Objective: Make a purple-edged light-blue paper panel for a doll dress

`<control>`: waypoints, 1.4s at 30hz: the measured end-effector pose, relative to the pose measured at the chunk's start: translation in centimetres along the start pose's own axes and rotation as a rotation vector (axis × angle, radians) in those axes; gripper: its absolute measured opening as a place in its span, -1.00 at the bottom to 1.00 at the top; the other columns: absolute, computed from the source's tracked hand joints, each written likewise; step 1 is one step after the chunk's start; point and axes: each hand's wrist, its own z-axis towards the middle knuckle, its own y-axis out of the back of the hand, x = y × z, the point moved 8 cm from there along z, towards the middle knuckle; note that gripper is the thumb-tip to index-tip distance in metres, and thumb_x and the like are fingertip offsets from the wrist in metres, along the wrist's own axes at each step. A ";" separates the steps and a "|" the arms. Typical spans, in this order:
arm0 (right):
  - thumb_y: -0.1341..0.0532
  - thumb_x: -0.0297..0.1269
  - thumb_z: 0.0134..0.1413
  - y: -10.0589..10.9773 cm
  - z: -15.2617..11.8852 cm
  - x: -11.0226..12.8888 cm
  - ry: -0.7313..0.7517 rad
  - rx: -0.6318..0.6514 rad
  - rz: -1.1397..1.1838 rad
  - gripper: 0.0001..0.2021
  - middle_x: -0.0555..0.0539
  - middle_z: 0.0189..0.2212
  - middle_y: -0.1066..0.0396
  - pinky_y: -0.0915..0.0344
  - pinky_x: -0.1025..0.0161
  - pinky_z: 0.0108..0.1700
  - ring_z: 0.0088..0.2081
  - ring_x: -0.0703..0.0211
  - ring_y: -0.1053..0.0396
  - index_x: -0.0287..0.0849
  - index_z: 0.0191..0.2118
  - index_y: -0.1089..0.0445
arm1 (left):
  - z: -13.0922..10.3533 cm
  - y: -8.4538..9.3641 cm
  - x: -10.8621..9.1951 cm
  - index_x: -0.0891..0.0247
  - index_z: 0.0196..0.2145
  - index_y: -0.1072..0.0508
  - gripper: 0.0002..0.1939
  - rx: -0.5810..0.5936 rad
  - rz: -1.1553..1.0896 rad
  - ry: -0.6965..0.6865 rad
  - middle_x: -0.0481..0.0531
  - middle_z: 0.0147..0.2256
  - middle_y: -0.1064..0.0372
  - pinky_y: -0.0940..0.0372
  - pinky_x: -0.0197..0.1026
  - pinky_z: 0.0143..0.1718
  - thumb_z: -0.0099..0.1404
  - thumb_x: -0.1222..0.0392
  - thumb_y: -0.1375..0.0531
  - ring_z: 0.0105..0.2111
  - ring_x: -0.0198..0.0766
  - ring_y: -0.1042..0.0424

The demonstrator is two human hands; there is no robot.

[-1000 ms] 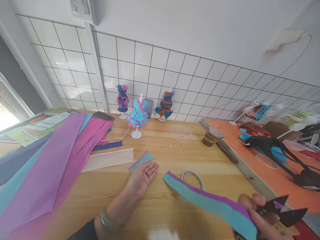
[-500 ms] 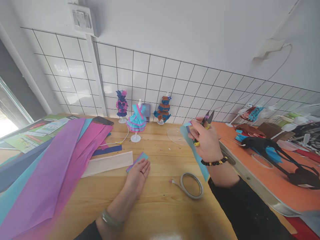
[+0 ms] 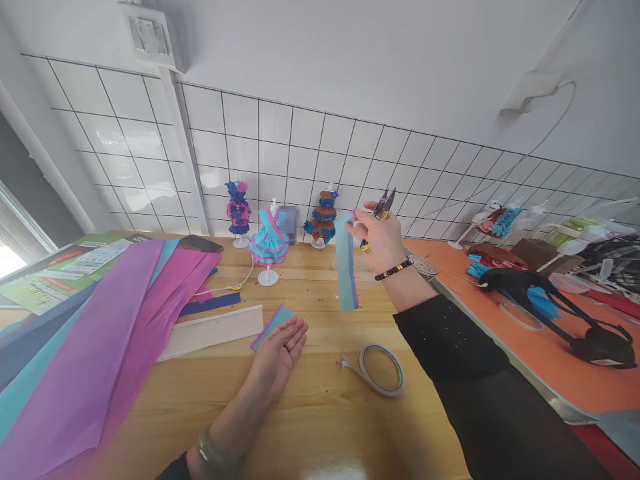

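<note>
My right hand [image 3: 377, 235] is raised over the table. It pinches a light-blue paper strip [image 3: 345, 270] with a purple edge, which hangs down from the fingertips. Small scissors [image 3: 385, 203] with dark blades and yellow handles are also tucked in that hand, blades pointing up. Palm up, my left hand [image 3: 283, 347] rests open at the table with its fingers stretched out. Beside its fingers lies a light-blue piece with a purple edge [image 3: 273, 325], partly hidden under the hand. A roll of double-sided tape [image 3: 364, 375] lies between my arms, its loose end pointing left.
A blue ruffled dress on a small stand [image 3: 270, 243] stands at the back, between two other dressed stands. Purple, pink and blue paper sheets [image 3: 107, 333] cover the left side. A white strip [image 3: 215, 330] lies nearby. On the right, an orange surface [image 3: 465, 293] holds a black strap bundle.
My right hand has moved left and slightly up with the strip and the scissors. The strip now hangs almost straight down. My left hand has shifted slightly right.
</note>
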 end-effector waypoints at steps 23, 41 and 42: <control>-0.29 -0.49 -0.16 1.4 1.2 -6.5 -0.281 0.006 -0.032 -0.78 0.13 -0.66 -0.30 -0.40 0.21 -0.46 -0.76 0.51 0.00 -0.16 -0.48 -0.19 | -2.3 -2.1 3.7 0.26 -0.62 -0.23 -0.56 0.244 0.338 0.280 -0.26 -0.93 0.09 0.36 -0.43 -0.82 0.06 -0.18 -0.18 -0.88 -0.56 0.28; -0.32 -0.16 -0.17 6.4 -15.6 -7.0 -0.311 -0.090 -0.231 -0.72 0.10 -0.49 -0.26 -0.42 0.28 -0.42 -0.49 0.33 -0.31 -0.17 -0.36 -0.28 | -3.3 -2.7 3.3 0.38 -0.47 -0.43 -0.40 0.234 0.243 0.279 0.04 -0.61 -0.35 -0.15 -0.34 -0.54 0.12 -0.30 -0.02 -0.60 -0.38 -0.30; -0.32 -0.15 -0.18 7.4 -17.6 -8.0 -0.361 -0.098 -0.250 -0.71 0.08 -0.49 -0.27 -0.41 0.29 -0.46 -0.50 0.32 -0.31 -0.17 -0.36 -0.27 | -3.4 -3.0 3.4 0.41 -0.42 -0.46 -0.38 0.266 0.235 0.288 0.11 -0.51 -0.41 -0.20 -0.30 -0.45 0.12 -0.30 -0.02 -0.50 -0.32 -0.35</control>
